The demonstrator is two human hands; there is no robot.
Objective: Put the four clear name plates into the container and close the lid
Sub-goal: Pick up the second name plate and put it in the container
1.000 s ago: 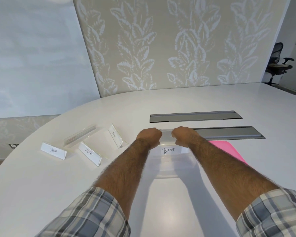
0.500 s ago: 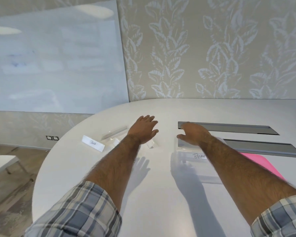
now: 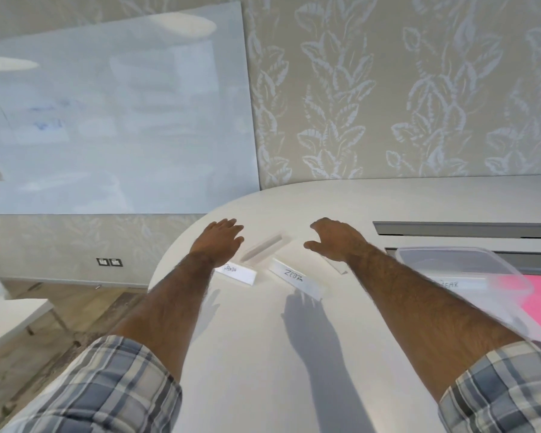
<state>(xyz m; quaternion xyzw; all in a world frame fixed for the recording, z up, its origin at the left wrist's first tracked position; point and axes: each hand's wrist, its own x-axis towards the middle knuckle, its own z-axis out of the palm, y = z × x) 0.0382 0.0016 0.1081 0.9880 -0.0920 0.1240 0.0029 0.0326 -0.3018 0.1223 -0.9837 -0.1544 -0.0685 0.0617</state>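
Several clear name plates lie on the white table (image 3: 263, 354). One labelled PANDA (image 3: 239, 272) sits just below my left hand (image 3: 221, 242). One labelled ZEBRA (image 3: 295, 281) lies in the middle. A plate seen from behind (image 3: 264, 250) lies between my hands. Another plate (image 3: 336, 266) is partly hidden under my right wrist. My right hand (image 3: 334, 240) hovers with fingers spread, holding nothing; my left hand is also spread and holds nothing. The clear container (image 3: 469, 276) at the right holds a plate labelled BEAR (image 3: 450, 284).
A pink lid (image 3: 531, 304) lies under and beside the container at the right edge. Two grey cable slots (image 3: 463, 229) run across the table behind it. The table's curved edge is close at the left, with floor and a white chair (image 3: 0, 310) beyond.
Both hands left the container and the BEAR plate inside it and reached left over the loose plates. The view swung left.
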